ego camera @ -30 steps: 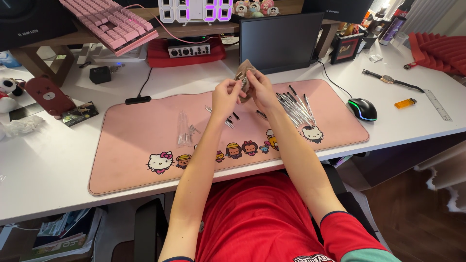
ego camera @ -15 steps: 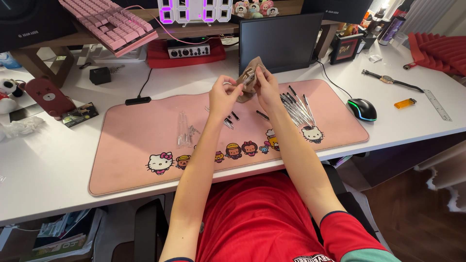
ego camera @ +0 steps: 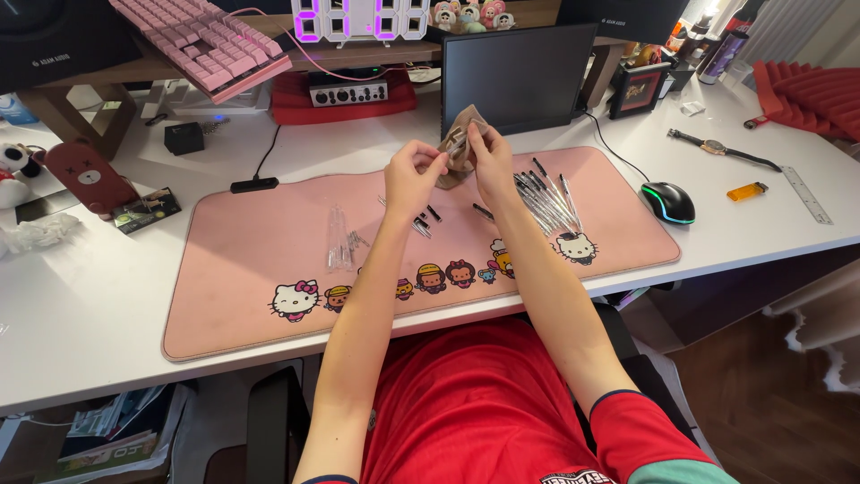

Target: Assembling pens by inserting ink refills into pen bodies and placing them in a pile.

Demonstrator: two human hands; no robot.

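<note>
- My left hand (ego camera: 414, 175) and right hand (ego camera: 491, 161) were both raised above the pink mat (ego camera: 251, 296) on the white bench (ego camera: 81, 341), close together, with their fingertips nearly meeting.
- Between them I held a small tan cloth (ego camera: 459, 143); my right hand was pinched shut on its upper edge, my left closed on what looked like a thin pen part at the cloth's left side, though it was too small to tell for sure.
- The step in hand, as I judged it, was wiping one small piece with the cloth.
- Below my hands lay loose black pieces (ego camera: 428, 215); a pile of pens (ego camera: 548, 199) sat to the right on the mat, and clear tubes (ego camera: 338, 240) lay well apart to the left.
- A mouse (ego camera: 668, 201) rested just off the mat's right end.
- The next move would call for a steady pinch, since the piece was slim and easy to drop.
</note>
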